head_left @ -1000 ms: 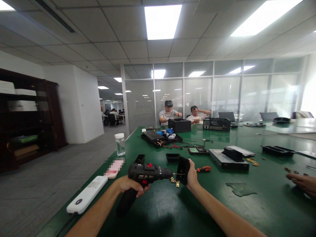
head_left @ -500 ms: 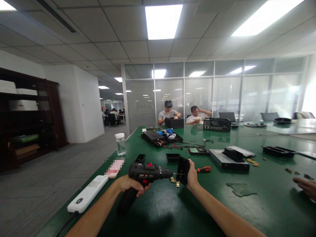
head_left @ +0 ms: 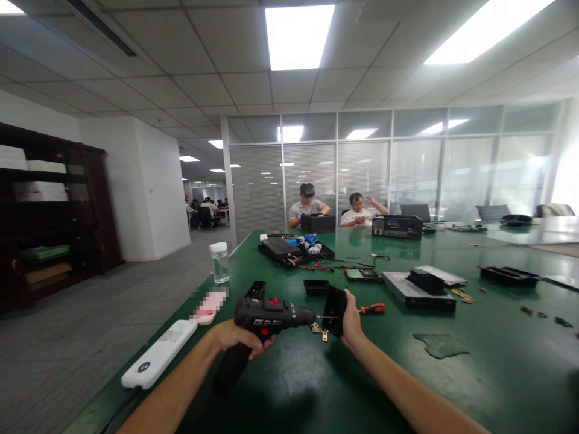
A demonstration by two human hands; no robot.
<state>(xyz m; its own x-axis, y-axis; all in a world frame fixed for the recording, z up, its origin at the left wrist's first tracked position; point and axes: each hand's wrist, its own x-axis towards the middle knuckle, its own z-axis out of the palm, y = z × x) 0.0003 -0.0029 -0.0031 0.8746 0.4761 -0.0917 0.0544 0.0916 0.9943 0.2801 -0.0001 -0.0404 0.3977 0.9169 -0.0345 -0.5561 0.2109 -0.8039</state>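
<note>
My left hand (head_left: 242, 339) is wrapped round the grip of a black cordless drill (head_left: 266, 316) with red buttons. The drill lies level and points right, its thin bit reaching the face of a small black plastic part (head_left: 335, 311). That part stands upright in my right hand (head_left: 351, 316), whose fingers close on its right edge. Whether the bit sits in a screw is too small to tell. Below the bit, several small brass-coloured pieces (head_left: 324, 335) lie on the green table (head_left: 289, 374). An orange-handled screwdriver (head_left: 373, 308) lies just right of my right hand.
A white power strip (head_left: 159, 355), a pink phone-like item (head_left: 210, 307) and a clear jar (head_left: 219, 265) line the left edge. Beyond my hands lie a black tray (head_left: 316, 287), a circuit board (head_left: 362, 275) and a metal drive (head_left: 418, 295). Two people sit across the table.
Both hands, the drill and the black part hold nearly the same pose. Another person's hand at the right edge has drawn back almost out of view.
</note>
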